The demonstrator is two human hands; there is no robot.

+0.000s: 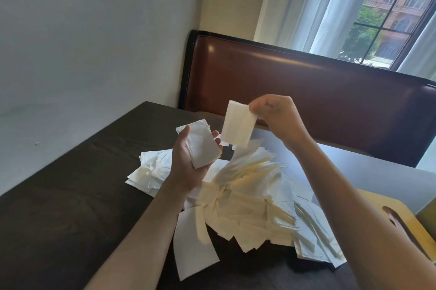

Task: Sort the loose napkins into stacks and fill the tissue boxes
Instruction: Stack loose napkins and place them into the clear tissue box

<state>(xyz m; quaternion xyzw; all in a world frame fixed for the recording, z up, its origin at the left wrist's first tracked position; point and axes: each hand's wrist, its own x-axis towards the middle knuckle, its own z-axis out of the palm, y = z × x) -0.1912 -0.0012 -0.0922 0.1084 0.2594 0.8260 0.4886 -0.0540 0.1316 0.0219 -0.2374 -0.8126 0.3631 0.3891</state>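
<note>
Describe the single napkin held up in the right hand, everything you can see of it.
The napkin is a white, folded paper rectangle, soft and lightly textured, with a crease running along its length. It hangs tilted in the air, pinched at its upper right corner by the right hand; nothing else touches it. It hangs above the big loose napkin pile on the dark table, just right of the small napkin stack gripped in the left hand.

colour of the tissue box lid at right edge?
Light wood-tone yellow tissue box lid with a dark oval slot, partly cut off; head view.
</note>
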